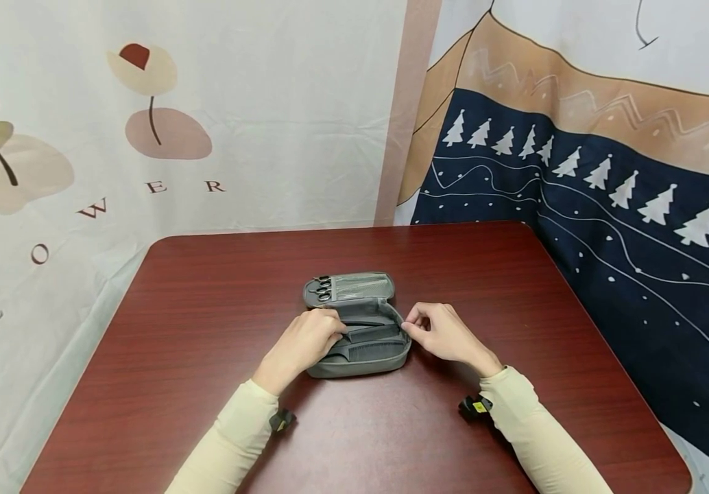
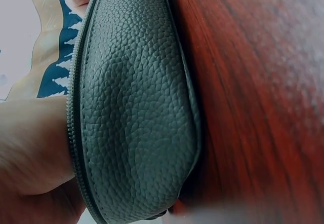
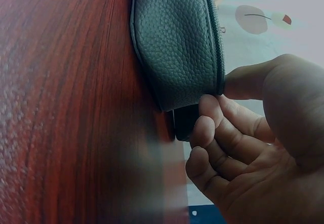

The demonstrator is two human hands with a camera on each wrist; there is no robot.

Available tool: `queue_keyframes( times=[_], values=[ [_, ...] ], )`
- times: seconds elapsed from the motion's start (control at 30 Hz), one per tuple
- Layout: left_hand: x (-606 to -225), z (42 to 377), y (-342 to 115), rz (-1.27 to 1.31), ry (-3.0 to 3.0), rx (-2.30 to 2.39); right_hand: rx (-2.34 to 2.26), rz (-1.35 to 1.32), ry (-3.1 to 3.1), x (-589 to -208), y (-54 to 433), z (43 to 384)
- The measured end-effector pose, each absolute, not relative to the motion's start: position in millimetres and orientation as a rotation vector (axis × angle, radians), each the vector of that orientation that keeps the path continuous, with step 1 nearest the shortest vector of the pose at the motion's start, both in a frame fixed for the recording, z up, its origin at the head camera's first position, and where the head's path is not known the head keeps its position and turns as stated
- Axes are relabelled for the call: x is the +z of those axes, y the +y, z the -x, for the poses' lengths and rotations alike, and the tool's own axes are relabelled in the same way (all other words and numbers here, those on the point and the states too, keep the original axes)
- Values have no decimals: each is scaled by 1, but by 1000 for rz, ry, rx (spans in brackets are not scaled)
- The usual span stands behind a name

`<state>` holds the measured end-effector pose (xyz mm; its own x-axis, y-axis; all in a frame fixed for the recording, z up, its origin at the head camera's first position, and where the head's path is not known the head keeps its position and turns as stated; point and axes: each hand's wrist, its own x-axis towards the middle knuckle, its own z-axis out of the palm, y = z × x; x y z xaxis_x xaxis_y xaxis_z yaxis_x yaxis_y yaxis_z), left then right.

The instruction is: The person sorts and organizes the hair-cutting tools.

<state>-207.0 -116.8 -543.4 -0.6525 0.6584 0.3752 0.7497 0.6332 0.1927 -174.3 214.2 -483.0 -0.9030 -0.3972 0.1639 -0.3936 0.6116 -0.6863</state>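
A grey zip case [image 1: 357,369] with a grained, leather-like surface lies unzipped on the table, its lid [image 1: 313,293] folded back on the far side. Scissors [image 1: 324,289] sit in the lid beside a clear pocket [image 1: 363,285]. Dark pockets [image 1: 376,351] line the base. My left hand [image 1: 306,342] reaches over the case's left side with bent fingers inside; the left wrist view hides its fingertips behind the case wall, and I cannot tell whether they grip anything. At the right end, my right hand [image 1: 447,333] pinches the zipped rim [image 3: 220,77] between thumb and forefinger.
The case stands near the middle of a reddish-brown wooden table [image 1: 206,288] with rounded corners. Behind it hangs a white cloth [image 1: 293,82] with flower prints; a navy cloth [image 1: 577,240] with white trees hangs at the right. Each wrist carries a small black camera [image 1: 474,407].
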Motion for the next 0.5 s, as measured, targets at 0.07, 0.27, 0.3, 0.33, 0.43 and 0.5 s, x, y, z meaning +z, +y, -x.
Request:
queue_keyframes(
  times=[0.07,0.27,0.3,0.33,0.43,0.5],
  values=[
    [-559,215,-119,1138,-2586,-502,-1199,688,2815,-483,214,174],
    [-549,209,-113,1122,-2573,-412,-1199,682,2808,-483,214,174],
    [-545,206,-112,1117,-2569,-386,-1199,680,2806,-483,214,174],
    [-539,204,-110,1118,-2559,-363,-1200,679,2806,-483,214,174],
    [-542,205,-108,1096,-2564,-338,-1200,680,2802,-483,214,175],
    [-544,207,-107,1093,-2570,-339,-1201,681,2801,-484,214,175]
  ],
)
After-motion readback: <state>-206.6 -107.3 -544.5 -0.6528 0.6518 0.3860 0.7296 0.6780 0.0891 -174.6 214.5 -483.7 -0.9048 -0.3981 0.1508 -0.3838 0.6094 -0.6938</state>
